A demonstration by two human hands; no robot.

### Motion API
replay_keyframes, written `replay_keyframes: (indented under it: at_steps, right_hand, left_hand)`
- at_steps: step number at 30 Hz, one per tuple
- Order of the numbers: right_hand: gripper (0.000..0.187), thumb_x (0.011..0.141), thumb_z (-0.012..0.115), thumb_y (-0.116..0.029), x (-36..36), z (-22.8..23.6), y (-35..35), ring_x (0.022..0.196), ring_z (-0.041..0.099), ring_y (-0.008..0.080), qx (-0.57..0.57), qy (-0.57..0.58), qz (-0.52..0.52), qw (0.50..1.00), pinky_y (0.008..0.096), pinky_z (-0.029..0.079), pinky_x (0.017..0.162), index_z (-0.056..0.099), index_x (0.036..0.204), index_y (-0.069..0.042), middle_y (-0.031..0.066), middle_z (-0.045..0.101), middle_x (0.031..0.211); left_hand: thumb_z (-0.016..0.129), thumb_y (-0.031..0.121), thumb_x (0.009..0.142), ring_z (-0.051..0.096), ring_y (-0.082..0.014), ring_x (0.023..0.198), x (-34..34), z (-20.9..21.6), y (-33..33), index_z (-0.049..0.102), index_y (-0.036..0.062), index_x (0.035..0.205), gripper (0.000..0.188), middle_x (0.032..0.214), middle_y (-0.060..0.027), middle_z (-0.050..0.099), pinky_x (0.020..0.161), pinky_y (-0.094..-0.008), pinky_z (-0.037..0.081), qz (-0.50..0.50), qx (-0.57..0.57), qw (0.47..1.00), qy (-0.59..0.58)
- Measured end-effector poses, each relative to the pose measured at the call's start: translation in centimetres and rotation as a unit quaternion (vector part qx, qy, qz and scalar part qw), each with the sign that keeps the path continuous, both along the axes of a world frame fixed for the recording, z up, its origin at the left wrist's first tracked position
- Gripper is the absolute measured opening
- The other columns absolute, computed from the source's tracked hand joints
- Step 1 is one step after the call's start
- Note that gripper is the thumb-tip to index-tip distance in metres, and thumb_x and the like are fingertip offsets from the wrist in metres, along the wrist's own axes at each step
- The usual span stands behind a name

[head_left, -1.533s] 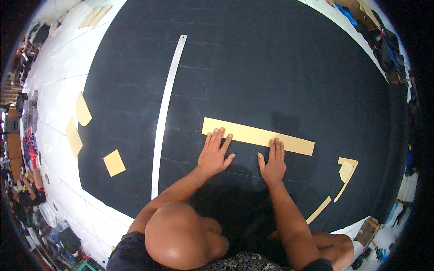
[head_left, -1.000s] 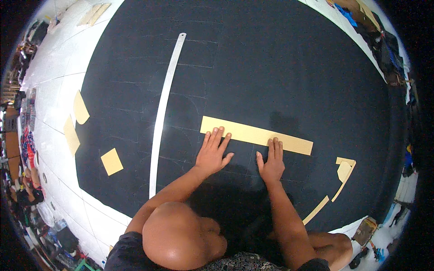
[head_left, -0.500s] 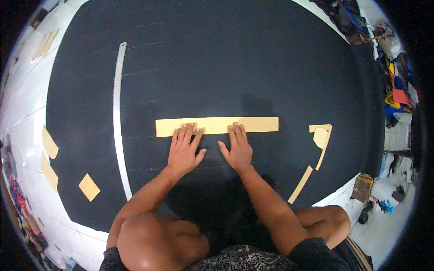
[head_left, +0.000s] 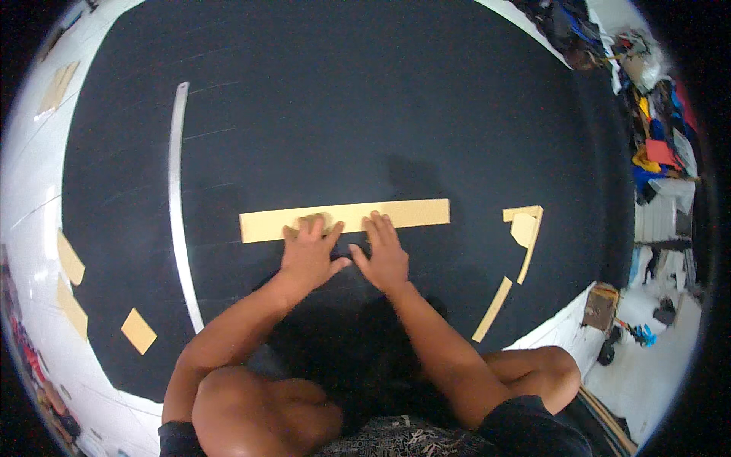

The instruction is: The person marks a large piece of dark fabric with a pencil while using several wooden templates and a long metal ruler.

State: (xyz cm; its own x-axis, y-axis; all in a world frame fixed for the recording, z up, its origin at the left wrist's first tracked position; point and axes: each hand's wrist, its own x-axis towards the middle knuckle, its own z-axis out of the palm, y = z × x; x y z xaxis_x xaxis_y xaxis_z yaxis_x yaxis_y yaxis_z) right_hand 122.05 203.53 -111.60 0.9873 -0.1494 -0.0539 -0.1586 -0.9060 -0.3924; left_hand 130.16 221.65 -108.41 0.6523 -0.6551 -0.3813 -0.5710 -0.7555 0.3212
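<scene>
A long, narrow yellow strip (head_left: pixel 415 213), like card or a paper pattern piece, lies flat across a large black sheet of cloth (head_left: pixel 320 107). Both hands rest on its near edge. My left hand (head_left: pixel 308 255) presses the strip left of its middle, fingers stretched and thumb out to the right. Just right of the middle, my right hand (head_left: pixel 384 255) lies with its fingertips on the strip and its thumb pointing left. The two thumbs come close together over the cloth. Neither hand grips anything.
A long metal ruler (head_left: pixel 177 183) lies on the cloth at left, beside faint chalk lines. A yellow diamond piece (head_left: pixel 139 331) sits near left. Small yellow pieces (head_left: pixel 524 228) and a short strip (head_left: pixel 492 308) lie at right. Beyond the white floor's right side is a cluttered heap (head_left: pixel 659 152).
The whole scene has shifted slightly left in view, and the strip now looks a little tilted. My hands have come closer together along it, still pressing flat.
</scene>
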Motion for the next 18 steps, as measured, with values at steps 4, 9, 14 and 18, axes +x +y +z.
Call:
replay_keyframes:
  at_steps: [4,9,14,18]
  right_hand:
    - [0.035,0.09,0.072,-0.026,2.1,1.0,-2.5,0.119,0.061,0.04,0.06,-0.097,-0.076,0.991,0.0497,0.048,0.104,0.07,0.115,-0.002,0.0217,0.065,0.131]
    - [0.04,0.106,0.052,-0.035,9.9,4.1,-0.2,0.102,0.066,0.0336,0.379,-0.086,-0.279,0.878,0.0407,0.052,0.088,0.07,0.102,0.001,0.0207,0.068,0.105]
    - [0.052,0.111,0.041,-0.043,12.8,5.5,4.8,0.091,0.065,0.0177,0.34,0.011,-0.106,0.934,0.0323,0.053,0.08,0.07,0.114,0.0,0.0104,0.073,0.1]
    - [0.036,0.107,0.053,-0.033,13.7,3.5,8.7,0.102,0.071,0.03,0.436,0.087,-0.026,0.896,0.0399,0.054,0.094,0.07,0.12,-0.004,0.0144,0.075,0.108]
  left_hand:
    - [0.066,0.067,0.087,0.03,-0.0485,0.148,-0.4,-0.3,-0.2,0.041,0.0206,0.157,0.087,0.163,-0.0217,0.031,0.11,-0.0751,0.031,-0.002,-0.018,1.0,-0.026]
    - [0.064,0.07,0.085,0.033,-0.0501,0.146,0.0,-0.1,-0.3,0.039,0.021,0.159,0.092,0.162,-0.0231,0.03,0.107,-0.0791,0.03,-0.004,-0.001,1.0,-0.001]
    - [0.061,0.072,0.086,0.032,-0.0523,0.145,-0.2,-0.6,-0.8,0.038,0.0212,0.16,0.092,0.162,-0.0219,0.032,0.105,-0.083,0.026,-0.012,0.028,0.999,0.013]
    - [0.056,0.064,0.093,0.029,-0.0521,0.148,-0.6,-1.4,-1.1,0.04,0.0207,0.158,0.08,0.162,-0.0226,0.034,0.112,-0.0787,0.02,0.034,-0.036,0.998,0.044]
